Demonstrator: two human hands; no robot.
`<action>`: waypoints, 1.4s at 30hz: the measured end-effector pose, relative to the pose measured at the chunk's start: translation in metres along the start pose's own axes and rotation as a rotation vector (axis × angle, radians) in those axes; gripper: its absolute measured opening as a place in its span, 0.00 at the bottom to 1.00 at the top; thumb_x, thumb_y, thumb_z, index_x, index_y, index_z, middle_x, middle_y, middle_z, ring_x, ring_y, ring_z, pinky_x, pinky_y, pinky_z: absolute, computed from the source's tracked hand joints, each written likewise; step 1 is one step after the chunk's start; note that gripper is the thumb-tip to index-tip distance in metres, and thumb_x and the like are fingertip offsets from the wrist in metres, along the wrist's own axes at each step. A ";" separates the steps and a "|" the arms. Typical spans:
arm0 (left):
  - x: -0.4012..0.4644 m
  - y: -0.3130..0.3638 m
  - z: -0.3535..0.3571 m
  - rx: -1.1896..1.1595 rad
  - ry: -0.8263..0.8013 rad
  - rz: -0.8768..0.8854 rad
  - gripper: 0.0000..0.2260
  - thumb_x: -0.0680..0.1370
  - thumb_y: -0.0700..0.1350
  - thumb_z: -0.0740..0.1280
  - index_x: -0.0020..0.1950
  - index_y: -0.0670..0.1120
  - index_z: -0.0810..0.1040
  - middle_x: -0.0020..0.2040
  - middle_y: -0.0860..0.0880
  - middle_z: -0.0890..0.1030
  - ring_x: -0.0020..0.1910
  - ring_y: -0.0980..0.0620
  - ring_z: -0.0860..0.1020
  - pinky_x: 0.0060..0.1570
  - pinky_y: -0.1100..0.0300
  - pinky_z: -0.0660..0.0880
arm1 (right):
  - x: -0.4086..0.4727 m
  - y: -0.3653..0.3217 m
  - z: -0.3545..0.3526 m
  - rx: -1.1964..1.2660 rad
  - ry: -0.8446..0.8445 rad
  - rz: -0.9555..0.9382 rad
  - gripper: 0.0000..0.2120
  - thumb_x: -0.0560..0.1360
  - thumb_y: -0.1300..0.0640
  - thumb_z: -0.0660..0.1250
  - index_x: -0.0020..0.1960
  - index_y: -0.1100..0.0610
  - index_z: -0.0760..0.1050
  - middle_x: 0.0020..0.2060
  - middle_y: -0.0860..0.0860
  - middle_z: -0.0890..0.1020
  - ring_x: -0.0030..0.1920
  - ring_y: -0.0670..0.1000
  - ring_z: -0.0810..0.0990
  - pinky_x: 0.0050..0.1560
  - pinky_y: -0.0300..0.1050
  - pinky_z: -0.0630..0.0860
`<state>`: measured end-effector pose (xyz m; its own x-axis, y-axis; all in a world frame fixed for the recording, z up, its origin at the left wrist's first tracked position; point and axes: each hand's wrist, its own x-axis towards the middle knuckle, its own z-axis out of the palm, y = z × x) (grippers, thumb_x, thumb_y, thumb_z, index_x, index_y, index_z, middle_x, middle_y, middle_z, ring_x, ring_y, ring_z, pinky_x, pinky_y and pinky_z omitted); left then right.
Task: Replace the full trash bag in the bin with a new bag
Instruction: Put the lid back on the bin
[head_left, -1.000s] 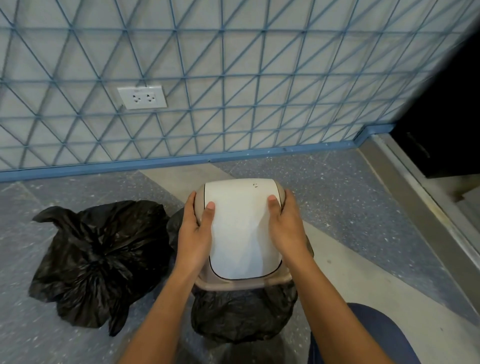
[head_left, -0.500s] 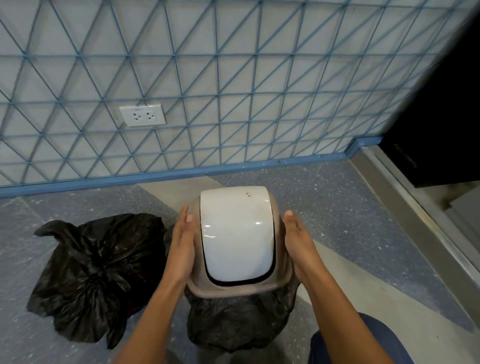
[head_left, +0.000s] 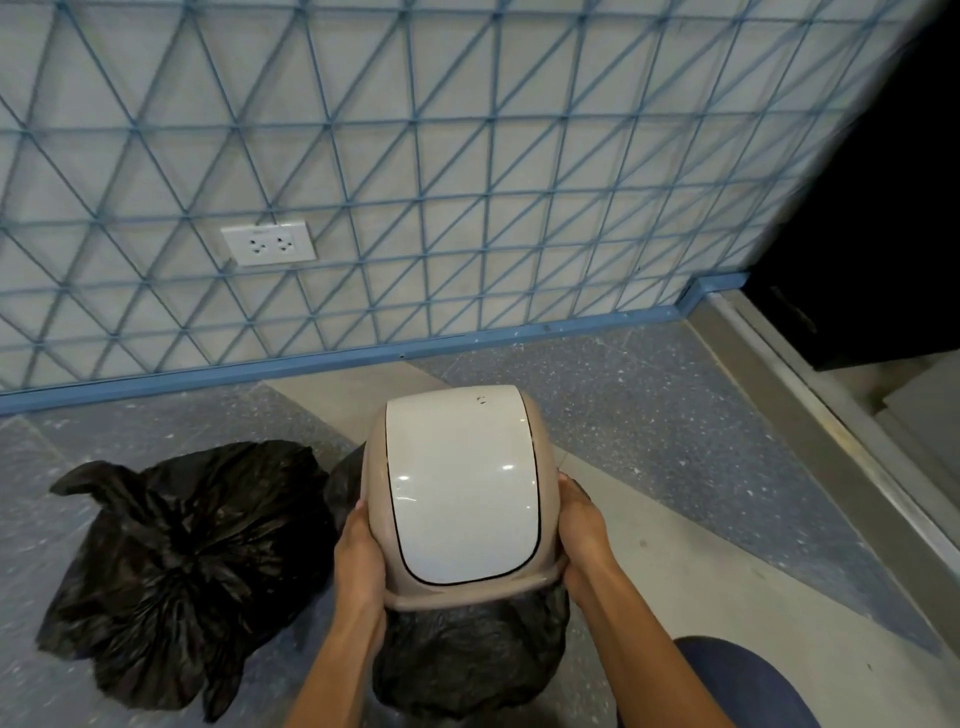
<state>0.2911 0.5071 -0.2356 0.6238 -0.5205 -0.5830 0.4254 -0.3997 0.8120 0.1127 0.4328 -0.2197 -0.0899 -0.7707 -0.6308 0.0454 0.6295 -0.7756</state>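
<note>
A beige bin lid (head_left: 461, 499) with a white swing flap sits on top of the bin, whose body is wrapped by the overhang of a new black bag (head_left: 467, 649). My left hand (head_left: 360, 556) grips the lid's left edge near its front rim. My right hand (head_left: 582, 530) grips the right edge opposite. A full, tied black trash bag (head_left: 176, 566) lies on the floor just left of the bin, touching the black overhang.
A tiled wall with blue grid lines and a blue skirting (head_left: 363, 358) stands behind, with a white double socket (head_left: 267, 243). A metal door threshold (head_left: 852, 467) and a dark doorway lie to the right. My knee (head_left: 748, 686) shows at the bottom right.
My hands slid from the top of the white flap down to the lid's side edges near its front rim. The view tilted slightly; the full bag has not moved.
</note>
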 end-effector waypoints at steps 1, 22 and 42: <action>0.000 0.000 0.001 -0.001 -0.001 0.003 0.18 0.79 0.52 0.57 0.63 0.48 0.77 0.59 0.46 0.80 0.58 0.46 0.76 0.63 0.49 0.71 | 0.000 -0.002 0.001 0.007 0.000 -0.007 0.15 0.77 0.51 0.59 0.39 0.53 0.81 0.33 0.48 0.85 0.35 0.46 0.82 0.30 0.37 0.74; -0.243 0.210 0.011 0.094 -0.117 0.001 0.15 0.80 0.55 0.53 0.66 0.59 0.69 0.61 0.55 0.75 0.63 0.51 0.73 0.66 0.47 0.69 | -0.197 -0.213 -0.088 -0.061 0.069 0.001 0.13 0.79 0.55 0.59 0.45 0.50 0.82 0.33 0.39 0.85 0.33 0.36 0.82 0.28 0.28 0.73; -0.215 0.246 0.300 0.163 -0.395 -0.045 0.17 0.81 0.51 0.55 0.69 0.51 0.69 0.65 0.48 0.75 0.62 0.49 0.73 0.62 0.51 0.71 | -0.024 -0.379 -0.243 0.017 0.198 -0.011 0.13 0.76 0.53 0.59 0.49 0.52 0.83 0.44 0.50 0.86 0.47 0.52 0.83 0.45 0.47 0.80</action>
<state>0.0646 0.2943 0.0809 0.2943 -0.7364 -0.6092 0.3175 -0.5259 0.7891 -0.1438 0.2364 0.0942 -0.2843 -0.7422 -0.6068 0.0595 0.6181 -0.7839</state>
